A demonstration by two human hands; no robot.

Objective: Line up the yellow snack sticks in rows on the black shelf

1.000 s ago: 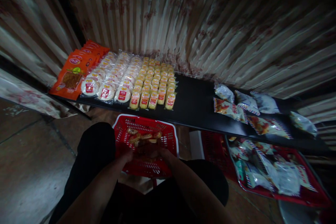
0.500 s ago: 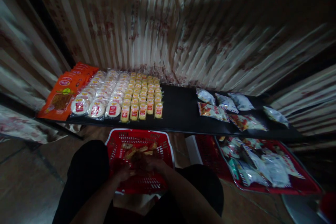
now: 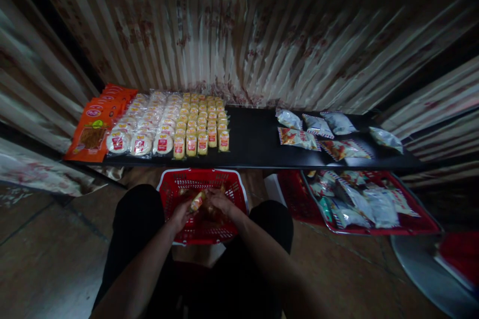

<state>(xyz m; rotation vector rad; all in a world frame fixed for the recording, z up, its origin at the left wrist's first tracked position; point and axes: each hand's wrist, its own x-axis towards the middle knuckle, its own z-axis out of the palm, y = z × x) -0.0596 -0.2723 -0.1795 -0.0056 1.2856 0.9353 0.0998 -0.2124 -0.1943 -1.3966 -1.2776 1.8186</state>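
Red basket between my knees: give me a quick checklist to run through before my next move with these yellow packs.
1. Grip on the pack: the left hand appears to hold one yellow pack over the red basket. Ok.
2. Right hand free: it is in the basket beside the pack, but it is too dark to see what it holds. Cannot tell.
3. Room on the black shelf: there is a bare stretch between the yellow rows and the white bags. Ok.
4. Yellow rows tidy: the front row is lined up along the shelf edge. Ok.
5. Packs left in the basket: they are hidden by the hands and the shadow. Cannot tell.
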